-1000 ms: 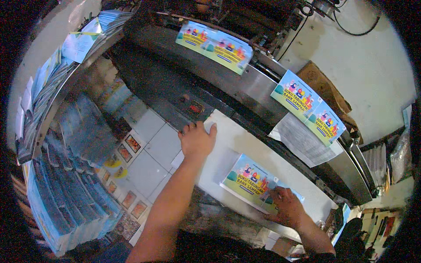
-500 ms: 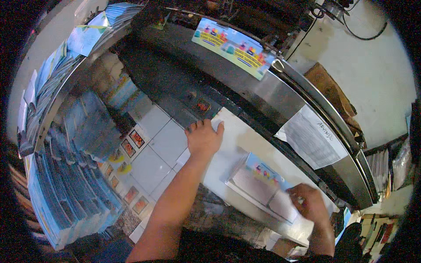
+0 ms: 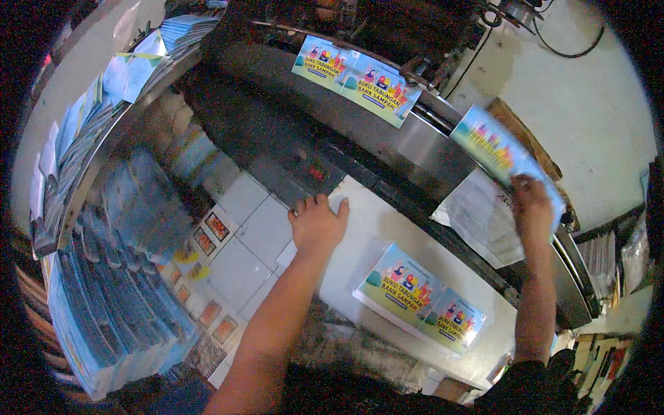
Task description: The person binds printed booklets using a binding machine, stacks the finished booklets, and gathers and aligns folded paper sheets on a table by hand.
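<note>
My left hand (image 3: 317,223) lies flat, fingers spread, on the near-left corner of a white feed table (image 3: 387,228). A colourful printed cover sheet (image 3: 419,298) tops the pile on that table, below and right of this hand. My right hand (image 3: 533,205) is raised at the right and grips another colourful printed sheet (image 3: 499,153), held tilted over the machine's steel rail (image 3: 415,149). A third printed sheet (image 3: 356,78) rests further up the machine.
A white paper with dark print (image 3: 482,218) hangs on the machine's side near my right hand. Red buttons (image 3: 317,172) sit on the dark panel above my left hand. Stacks of blue booklets (image 3: 104,304) fill shelves at the left. White floor tiles (image 3: 238,242) lie below.
My right hand has lifted a printed sheet off the pile on the table and carried it up to the right over the machine. My left hand stays planted on the table.
</note>
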Tool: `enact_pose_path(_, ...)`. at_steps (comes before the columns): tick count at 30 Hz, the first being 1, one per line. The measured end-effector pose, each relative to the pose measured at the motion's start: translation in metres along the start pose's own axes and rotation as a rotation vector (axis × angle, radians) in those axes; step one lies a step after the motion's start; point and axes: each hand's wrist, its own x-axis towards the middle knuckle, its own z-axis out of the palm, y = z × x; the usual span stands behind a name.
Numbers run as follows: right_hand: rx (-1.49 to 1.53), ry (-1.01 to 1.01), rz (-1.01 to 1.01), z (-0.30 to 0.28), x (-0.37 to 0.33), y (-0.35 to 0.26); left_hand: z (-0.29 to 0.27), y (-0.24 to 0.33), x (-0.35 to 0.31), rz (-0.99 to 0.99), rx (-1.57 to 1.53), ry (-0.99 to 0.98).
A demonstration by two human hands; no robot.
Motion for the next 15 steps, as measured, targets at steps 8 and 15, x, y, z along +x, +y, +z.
enact_pose_path(8, 0.472, -0.792, -0.031, -0.038, -0.12, -0.112, 0.012, -0.008, -0.001, 0.004, 0.038, 0.043)
enact_pose_path(15, 0.627, -0.917, -0.062, -0.065, -0.155, -0.146, 0.013, -0.003, -0.001, 0.023, 0.032, 0.05)
